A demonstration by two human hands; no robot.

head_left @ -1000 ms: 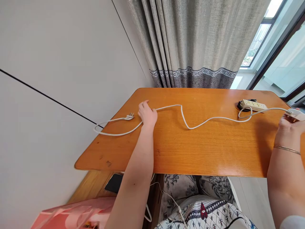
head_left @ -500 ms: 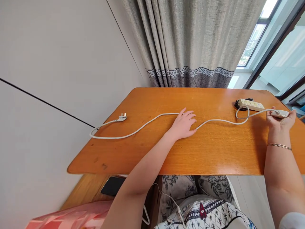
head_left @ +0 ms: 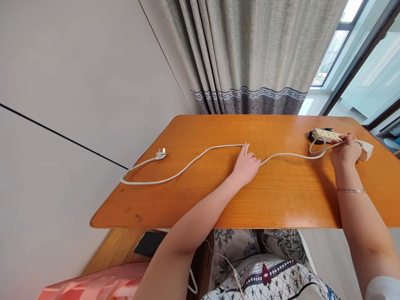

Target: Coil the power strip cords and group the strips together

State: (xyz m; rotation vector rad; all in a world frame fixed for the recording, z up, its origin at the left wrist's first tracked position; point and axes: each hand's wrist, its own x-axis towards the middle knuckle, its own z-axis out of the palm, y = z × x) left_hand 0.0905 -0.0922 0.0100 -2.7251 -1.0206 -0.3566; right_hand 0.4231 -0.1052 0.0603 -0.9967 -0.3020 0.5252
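Note:
A long white power cable (head_left: 295, 155) winds across the wooden table (head_left: 281, 191). Its three-pin plug (head_left: 161, 154) lies at the left with the metal prongs up. Around the cable's middle, my left hand (head_left: 246, 166) is closed with the index finger stretched forward; a short bend of cable shows by that fingertip. My right hand (head_left: 345, 152) grips the cable near its other end, fingers pinched together. Just right of that hand is a white block (head_left: 367, 151) joined to the cable, partly hidden. A small loop of cable lies left of my right hand.
A cream power strip (head_left: 326, 134) with a dark coiled cord (head_left: 311, 136) lies at the back right, close to my right hand. Behind the table hangs a grey curtain (head_left: 250, 62). A dark phone-like slab (head_left: 150, 243) lies below the table's front left.
My right hand has let go of the white block and moved left onto the cable. My left hand has gone from spread fingers to closed on the cable, shifting slightly right.

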